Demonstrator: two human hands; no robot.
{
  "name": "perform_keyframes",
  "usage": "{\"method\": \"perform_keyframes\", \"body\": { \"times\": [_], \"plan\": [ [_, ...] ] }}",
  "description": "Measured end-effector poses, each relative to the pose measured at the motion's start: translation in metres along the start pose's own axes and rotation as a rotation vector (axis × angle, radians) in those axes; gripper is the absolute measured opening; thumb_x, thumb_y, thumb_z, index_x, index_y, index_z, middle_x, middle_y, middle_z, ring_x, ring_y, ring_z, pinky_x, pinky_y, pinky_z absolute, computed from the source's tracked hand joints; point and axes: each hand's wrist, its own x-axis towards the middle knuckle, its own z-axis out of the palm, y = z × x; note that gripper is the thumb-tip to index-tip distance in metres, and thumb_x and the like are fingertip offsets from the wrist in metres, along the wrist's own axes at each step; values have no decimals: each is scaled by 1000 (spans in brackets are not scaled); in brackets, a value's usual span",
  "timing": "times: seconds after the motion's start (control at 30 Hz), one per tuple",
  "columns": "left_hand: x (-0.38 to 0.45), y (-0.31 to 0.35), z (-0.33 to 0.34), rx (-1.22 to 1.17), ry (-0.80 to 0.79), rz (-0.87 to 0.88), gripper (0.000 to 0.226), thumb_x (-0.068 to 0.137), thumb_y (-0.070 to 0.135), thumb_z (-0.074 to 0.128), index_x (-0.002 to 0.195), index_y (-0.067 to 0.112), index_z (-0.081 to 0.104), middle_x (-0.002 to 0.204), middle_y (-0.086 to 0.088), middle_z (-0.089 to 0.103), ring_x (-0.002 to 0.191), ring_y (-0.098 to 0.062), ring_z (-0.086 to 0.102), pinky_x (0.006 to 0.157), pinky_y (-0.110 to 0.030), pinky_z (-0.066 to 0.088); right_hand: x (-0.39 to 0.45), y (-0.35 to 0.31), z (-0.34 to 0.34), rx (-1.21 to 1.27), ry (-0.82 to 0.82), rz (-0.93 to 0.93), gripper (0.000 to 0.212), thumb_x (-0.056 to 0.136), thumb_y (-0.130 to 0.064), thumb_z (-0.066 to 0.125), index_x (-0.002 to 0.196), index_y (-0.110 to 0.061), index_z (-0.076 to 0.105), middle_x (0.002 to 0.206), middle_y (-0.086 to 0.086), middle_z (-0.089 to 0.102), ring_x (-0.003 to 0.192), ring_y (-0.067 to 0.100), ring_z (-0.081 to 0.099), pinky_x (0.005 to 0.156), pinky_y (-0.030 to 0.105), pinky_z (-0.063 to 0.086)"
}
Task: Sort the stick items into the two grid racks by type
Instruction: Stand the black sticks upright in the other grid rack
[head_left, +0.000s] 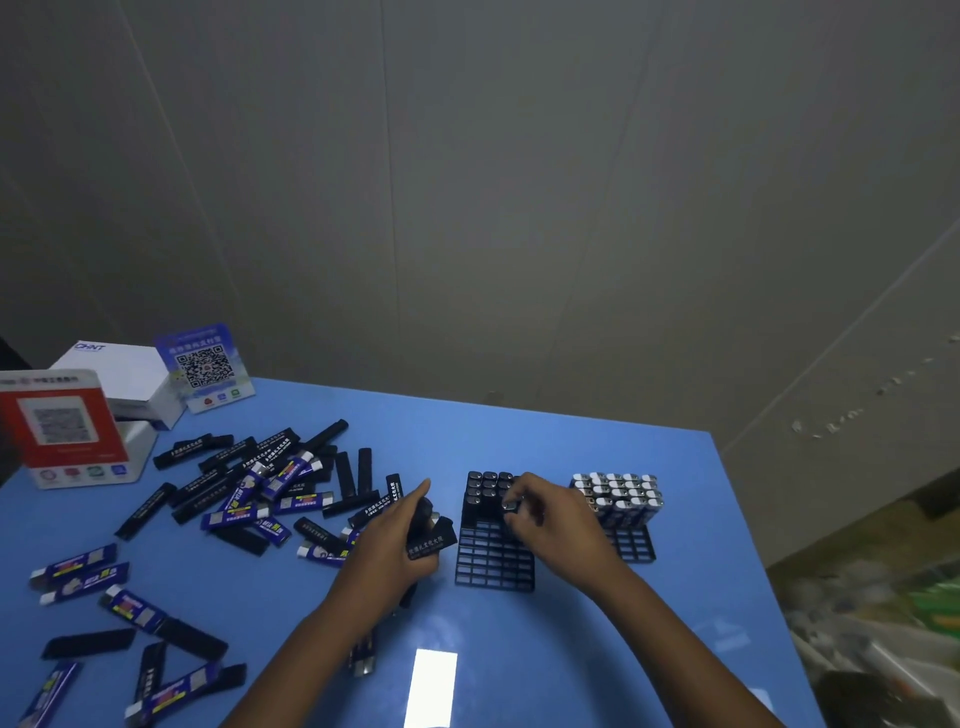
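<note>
One black stick (506, 506) upright in right hand (550, 519), over black rack (493, 561).

Both bare forearms are reaching in from the near edge, angling toward the centre. Left hand (400, 540) is sitting w/ fingers curled, gripping a small bunch of black rectangular plastic sticks (431, 538), index finger pointing up and far. Right hand (550, 519) is hovering palm-down just right of it, fingertips bunched, pinching one black stick (510, 506) held upright.

Blue table (571, 431) against grey panelled wall (519, 208).
</note>
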Motion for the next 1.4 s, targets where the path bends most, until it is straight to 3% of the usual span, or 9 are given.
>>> {"method": "perform_keyframes", "body": {
  "times": [0.13,0.27,0.47,0.73,1.03,1.13,1.23,1.33,1.4],
  "plan": [
    [0,-1,-1,-4,0,1,87,81,11,72,152,33,27,125,14,48,114,-3,45,91,-15,34,7,2,3,-114,-26,-7,12,87,-25,72,86,-29,61,75,-6,65,70,5,59,62,14,43],
    [-2,-1,-3,-5,13,2,86,82,13,73,152,33,27,127,16,45,114,1,40,91,-14,33,14,5,8,-278,-36,-77,10,92,-18,61,99,-25,63,91,-8,58,84,10,57,75,26,47],
    [-4,-6,-5,-16,15,-13,85,83,16,74,152,32,26,126,16,45,113,0,39,93,-14,32,24,3,18,-404,-33,-90,15,89,-10,58,93,-17,45,90,0,58,84,20,51,74,38,47],
    [-2,-7,-7,-31,11,-37,87,82,16,74,152,33,26,129,12,48,124,-13,46,105,-29,42,30,10,32,-438,-33,-57,8,91,-11,59,93,-14,52,93,0,61,86,19,53,71,34,46],
    [0,-6,-5,12,12,-36,87,82,17,74,153,33,26,137,7,49,123,-8,43,100,-21,37,28,9,35,-503,5,-173,4,94,-13,58,96,-12,61,102,2,58,95,21,53,67,33,45],
    [2,-4,-4,20,8,-28,87,82,16,73,153,33,25,137,8,48,125,-9,43,96,-18,35,26,7,29,-392,15,-131,4,95,-20,60,96,-17,63,102,-3,55,93,17,55,75,34,50],
    [5,0,-1,27,5,-16,88,82,14,72,153,33,24,143,6,45,130,-10,42,97,-18,36,20,-6,20,-26,-16,1,7,95,-26,63,89,-23,67,91,-7,65,82,11,62,76,27,52],
    [9,7,3,35,-7,2,87,83,13,71,154,32,23,144,4,45,128,-9,43,97,-18,37,12,-21,11,337,-161,86,11,95,-31,67,91,-22,71,86,1,73,79,12,69,76,24,57],
    [11,11,7,36,-12,17,86,83,12,71,153,28,24,142,2,48,123,-7,44,95,-16,35,8,-25,8,399,-200,81,11,92,-30,72,93,-19,72,87,6,73,77,10,67,75,23,56]
  ]
}}
